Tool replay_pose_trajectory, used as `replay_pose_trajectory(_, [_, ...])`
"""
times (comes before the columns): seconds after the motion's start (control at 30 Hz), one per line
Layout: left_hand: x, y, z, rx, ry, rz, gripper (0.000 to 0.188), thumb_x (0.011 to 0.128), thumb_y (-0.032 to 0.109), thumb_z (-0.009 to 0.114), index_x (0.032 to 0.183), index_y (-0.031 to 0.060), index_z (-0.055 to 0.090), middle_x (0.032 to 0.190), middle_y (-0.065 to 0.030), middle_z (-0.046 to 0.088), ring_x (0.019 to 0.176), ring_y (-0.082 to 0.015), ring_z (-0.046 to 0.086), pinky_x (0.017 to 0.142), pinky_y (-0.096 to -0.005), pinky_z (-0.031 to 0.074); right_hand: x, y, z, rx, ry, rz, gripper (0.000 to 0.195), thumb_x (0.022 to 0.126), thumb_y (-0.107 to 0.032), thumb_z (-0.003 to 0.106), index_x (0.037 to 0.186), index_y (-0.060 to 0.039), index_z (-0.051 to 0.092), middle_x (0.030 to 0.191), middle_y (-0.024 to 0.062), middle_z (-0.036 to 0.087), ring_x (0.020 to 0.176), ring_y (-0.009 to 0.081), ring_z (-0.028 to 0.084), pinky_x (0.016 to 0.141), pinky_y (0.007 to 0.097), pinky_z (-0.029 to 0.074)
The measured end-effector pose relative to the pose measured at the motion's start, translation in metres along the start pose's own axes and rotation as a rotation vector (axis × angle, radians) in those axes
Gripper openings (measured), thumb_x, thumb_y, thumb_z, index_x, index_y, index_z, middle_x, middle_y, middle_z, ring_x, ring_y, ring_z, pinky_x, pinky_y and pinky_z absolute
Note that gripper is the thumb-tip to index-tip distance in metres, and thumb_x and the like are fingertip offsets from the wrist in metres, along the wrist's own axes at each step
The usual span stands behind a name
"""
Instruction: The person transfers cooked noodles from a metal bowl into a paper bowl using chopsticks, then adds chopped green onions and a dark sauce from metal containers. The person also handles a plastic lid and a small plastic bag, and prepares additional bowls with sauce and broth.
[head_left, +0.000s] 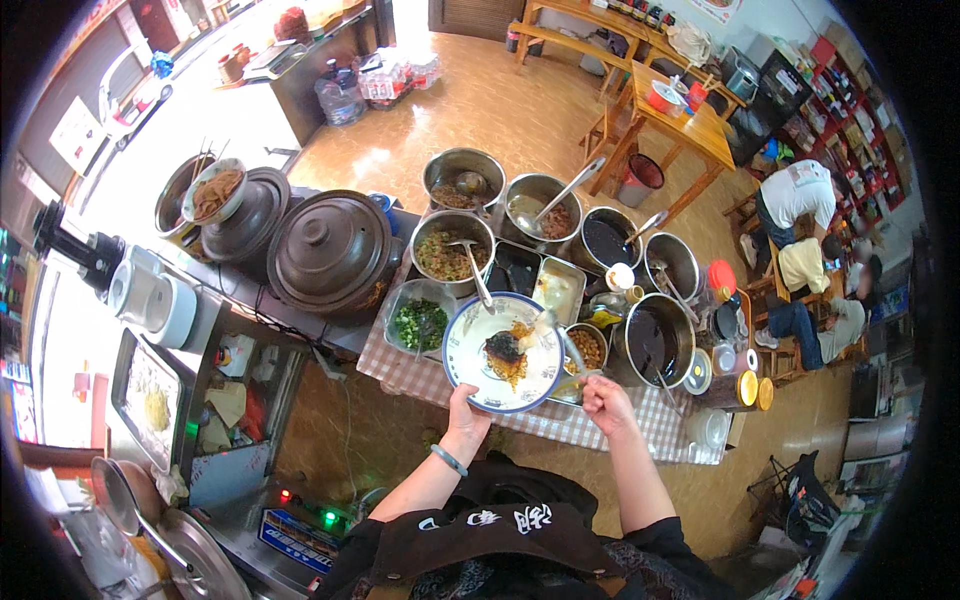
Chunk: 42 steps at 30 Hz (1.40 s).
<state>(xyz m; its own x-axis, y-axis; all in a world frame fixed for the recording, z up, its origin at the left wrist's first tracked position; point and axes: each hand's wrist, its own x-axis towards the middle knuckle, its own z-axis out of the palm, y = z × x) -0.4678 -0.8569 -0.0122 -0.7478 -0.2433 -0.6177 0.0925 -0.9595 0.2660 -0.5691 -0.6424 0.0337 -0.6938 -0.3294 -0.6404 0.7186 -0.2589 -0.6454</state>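
Observation:
My left hand (466, 420) grips the near rim of a white bowl with a blue edge (469, 352). Dark sauce (506, 346), chopped yellowish bits and a pale dollop lie inside it. In my right hand (607, 405) is the handle of a metal spoon (574, 352), blurred, its head at the bowl's right rim. A clear tub of chopped green onions (420, 324) sits left of the bowl. Right of it, partly behind the spoon, stands a small metal container of peanuts or beans (589, 346). A steel pot of dark liquid (652, 337) is further right.
A checkered cloth (637, 431) covers the table edge before me. Several steel pots with ladles, including one of minced topping (442, 251), stand beyond the bowl. Large lidded clay pots (330, 247) are at left, jars (739, 386) at right. People (799, 195) are at the far right.

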Motion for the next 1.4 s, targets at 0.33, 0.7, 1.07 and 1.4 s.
replay_pose_trajectory(0.33, [-0.037,-0.002,-0.065,-0.179,-0.082,-0.089,0.041,0.065,0.009,0.049,0.104,-0.0037,0.05,0.1,-0.0123,0.057,0.095,-0.0257,0.054,0.087,-0.0388,0.043,0.147,-0.017,-0.001,-0.827,0.012,-0.416,0.021,0.077,-0.017,0.053,0.061,-0.0021,0.053,0.055,0.0066,0.052,0.05,0.0198,0.048,0.049,0.0343,0.039])
replay_pose_trajectory(0.7, [-0.26,-0.135,-0.191,-0.699,0.115,0.794,0.043,0.064,0.008,0.049,0.105,-0.0043,0.052,0.096,-0.0155,0.06,0.087,-0.025,0.06,0.085,-0.0391,0.048,0.006,0.042,0.109,-1.35,-0.987,-1.16,0.014,0.081,-0.012,0.056,0.082,-0.0002,0.063,0.08,0.0169,0.064,0.051,0.0245,0.054,0.049,0.0308,0.047])
replay_pose_trajectory(1.07, [-0.411,-0.279,-0.268,-1.207,0.645,1.667,0.05,0.073,0.008,0.049,0.121,-0.0031,0.038,0.115,-0.0173,0.049,0.105,-0.0302,0.049,0.093,-0.0443,0.04,-0.265,0.392,0.053,-1.477,-1.843,0.873,0.043,0.085,-0.01,0.045,0.126,-0.0007,0.033,0.111,0.0101,0.053,0.094,0.0192,0.054,0.08,0.0299,0.043])
replay_pose_trajectory(1.4, [-0.475,-0.401,-0.347,-1.736,0.926,1.763,0.038,0.084,0.036,0.055,0.105,0.0063,0.044,0.095,-0.0102,0.052,0.085,-0.0242,0.054,0.074,-0.0392,0.047,-0.381,0.506,0.032,-1.368,-1.721,0.452,0.032,0.076,0.0,0.045,0.107,0.0012,0.047,0.103,0.0069,0.054,0.084,0.0182,0.056,0.072,0.0298,0.047])
